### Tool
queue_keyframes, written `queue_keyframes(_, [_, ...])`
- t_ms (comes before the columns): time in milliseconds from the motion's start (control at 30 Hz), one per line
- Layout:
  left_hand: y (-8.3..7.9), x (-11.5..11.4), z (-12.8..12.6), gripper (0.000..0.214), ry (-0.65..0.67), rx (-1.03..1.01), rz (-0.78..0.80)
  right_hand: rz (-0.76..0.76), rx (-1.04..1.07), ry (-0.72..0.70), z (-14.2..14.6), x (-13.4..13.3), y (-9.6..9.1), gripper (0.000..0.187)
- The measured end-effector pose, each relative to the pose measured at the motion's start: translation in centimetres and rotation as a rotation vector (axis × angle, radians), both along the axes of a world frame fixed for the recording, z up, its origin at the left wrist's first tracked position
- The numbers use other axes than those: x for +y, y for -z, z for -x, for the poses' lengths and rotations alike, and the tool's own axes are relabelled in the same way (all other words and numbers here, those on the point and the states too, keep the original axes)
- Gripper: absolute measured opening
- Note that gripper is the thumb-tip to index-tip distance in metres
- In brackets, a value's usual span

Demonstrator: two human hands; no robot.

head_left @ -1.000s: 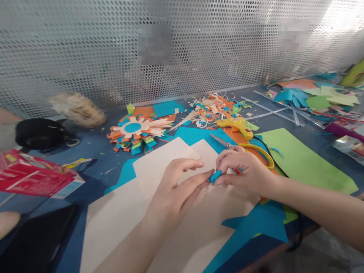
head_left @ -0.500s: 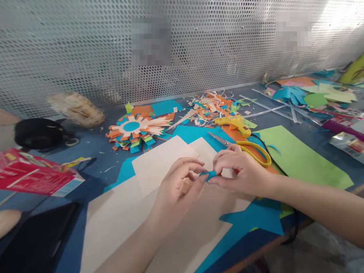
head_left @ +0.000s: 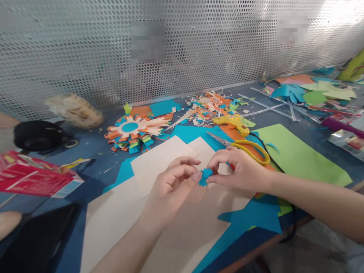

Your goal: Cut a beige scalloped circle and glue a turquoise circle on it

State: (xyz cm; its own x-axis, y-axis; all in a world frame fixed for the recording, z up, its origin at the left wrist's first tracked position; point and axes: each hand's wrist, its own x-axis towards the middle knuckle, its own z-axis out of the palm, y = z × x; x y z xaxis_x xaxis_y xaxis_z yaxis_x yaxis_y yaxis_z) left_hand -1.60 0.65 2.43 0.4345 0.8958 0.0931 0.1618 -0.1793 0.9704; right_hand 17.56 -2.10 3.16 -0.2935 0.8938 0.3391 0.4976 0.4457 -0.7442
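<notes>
A small blue paper piece with a jagged edge is pinched between both hands, its flat face showing. My left hand grips its left side with thumb and forefinger, the other fingers curled loosely. On the opposite edge, the fingertips of my right hand are closed. Below them a small peach paper piece with a notched edge lies on large cream sheets. Yellow-handled scissors rest just beyond my right hand, partly hidden by it.
A layered paper flower and a heap of paper scraps lie toward the perforated metal panel. A yellow glue gun trails a black cord. Green paper lies right; a red box and black tablet-like object left.
The blue piece was curled or edge-on between my fingertips; now it is turned so its jagged, flat face shows. Both hands have shifted slightly, and the notched peach piece is more visible.
</notes>
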Motion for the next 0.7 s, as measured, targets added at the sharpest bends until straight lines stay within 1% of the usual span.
queue_keyframes(67, [-0.2, 0.0, 0.1, 0.020, -0.001, 0.039, -0.054, 0.002, -0.014, 0.000, 0.0, -0.1, 0.0, 0.009])
queue_keyframes(133, [-0.3, 0.0, 0.1, 0.020, 0.017, 0.063, -0.085, -0.028, -0.044, -0.024, 0.0, -0.3, -0.1, 0.006])
queue_keyframes(233, [-0.3, -0.1, 0.1, 0.019, 0.049, 0.100, -0.131, -0.049, -0.067, -0.069, -0.2, -0.3, -0.3, 0.011])
queue_keyframes(333, [-0.4, -0.1, 0.0, 0.018, 0.042, 0.084, -0.136, -0.033, 0.050, -0.107, -0.4, -0.1, -0.1, 0.012])
queue_keyframes(467, [-0.5, 0.1, -0.1, 0.020, 0.081, -0.009, -0.019, -0.059, 0.272, -0.243, -0.5, 0.6, 0.5, 0.012])
queue_keyframes(567, [-0.5, 0.3, -0.2, 0.022, 0.076, -0.019, 0.003, -0.036, 0.309, -0.264, -0.4, 0.7, 0.6, 0.011])
queue_keyframes(700, [-0.8, 0.3, -0.3, 0.024, 0.053, -0.002, -0.054, 0.081, 0.312, -0.238, -0.1, 0.4, 0.4, 0.007])
